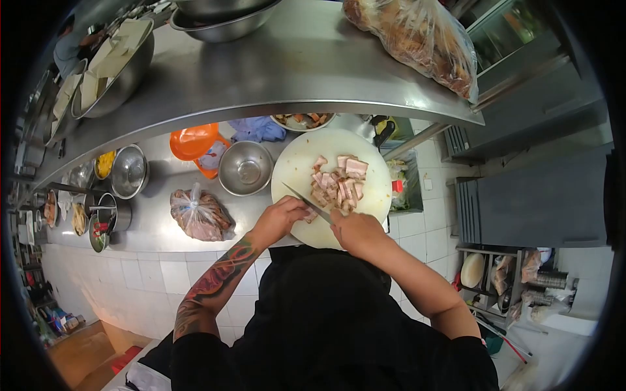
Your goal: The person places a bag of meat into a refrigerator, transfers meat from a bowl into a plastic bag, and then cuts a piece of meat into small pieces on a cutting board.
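Right hand [355, 229] closed on knife [306, 202], left hand [282, 218] curled on pork [338, 182] — steel bowl [245, 168] just beside.

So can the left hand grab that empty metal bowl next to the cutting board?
Probably yes. The left hand sits on the cutting board's edge, and the metal bowl stands just beside it with nothing between them.

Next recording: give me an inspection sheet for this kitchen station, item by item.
Surface: steel counter, with a steel shelf above it.
Job's things: round white cutting board carrying cut meat pieces; knife.
Clutter: empty steel bowl, bagged food, orange strainer, small pots.
Grip: right hand holds the knife; left hand rests at the board's near edge.
Cables: nothing seen.
Surroundings: white tiled wall, bagged food on the shelf.
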A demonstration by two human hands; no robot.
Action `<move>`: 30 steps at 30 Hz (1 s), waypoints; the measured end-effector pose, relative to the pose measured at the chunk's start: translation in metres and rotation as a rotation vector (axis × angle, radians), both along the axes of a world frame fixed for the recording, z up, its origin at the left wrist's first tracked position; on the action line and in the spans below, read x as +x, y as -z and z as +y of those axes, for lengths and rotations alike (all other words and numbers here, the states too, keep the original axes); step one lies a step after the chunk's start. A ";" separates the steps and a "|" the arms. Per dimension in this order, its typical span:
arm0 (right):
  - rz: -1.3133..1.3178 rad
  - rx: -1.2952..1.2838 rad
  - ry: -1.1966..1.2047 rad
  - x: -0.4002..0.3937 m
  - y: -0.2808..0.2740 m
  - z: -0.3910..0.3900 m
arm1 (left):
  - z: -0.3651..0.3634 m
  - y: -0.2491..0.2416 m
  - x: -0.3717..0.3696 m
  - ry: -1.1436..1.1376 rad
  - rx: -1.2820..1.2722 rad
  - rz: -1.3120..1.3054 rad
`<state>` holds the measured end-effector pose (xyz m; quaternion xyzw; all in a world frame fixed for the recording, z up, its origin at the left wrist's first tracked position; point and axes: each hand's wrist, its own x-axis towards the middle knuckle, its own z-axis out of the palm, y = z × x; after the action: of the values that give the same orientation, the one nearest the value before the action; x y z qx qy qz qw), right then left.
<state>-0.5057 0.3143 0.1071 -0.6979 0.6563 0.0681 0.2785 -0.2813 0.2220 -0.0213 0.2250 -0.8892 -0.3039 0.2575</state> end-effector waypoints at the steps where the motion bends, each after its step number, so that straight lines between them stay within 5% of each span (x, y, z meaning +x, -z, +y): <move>1: 0.033 0.055 0.004 0.001 -0.001 0.008 | 0.000 0.005 0.001 -0.001 0.005 0.013; 4: -0.010 0.019 0.045 0.008 0.036 -0.006 | 0.002 0.006 0.001 0.000 -0.004 0.039; 11: 0.016 0.019 0.013 0.007 0.002 -0.001 | 0.008 0.008 0.002 -0.067 -0.011 0.056; 16: -0.059 -0.060 0.043 0.014 0.038 -0.015 | 0.010 0.010 0.003 -0.063 -0.037 0.096; 24: -0.020 0.036 0.044 0.018 0.023 0.004 | 0.011 0.016 0.007 -0.084 -0.082 0.084; 30: -0.102 -0.132 0.029 0.021 0.021 -0.022 | 0.007 0.016 0.008 -0.082 -0.115 0.121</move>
<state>-0.4851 0.2927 0.0859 -0.7076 0.6545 -0.0152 0.2660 -0.2732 0.2294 -0.0373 0.2272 -0.8782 -0.2547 0.3352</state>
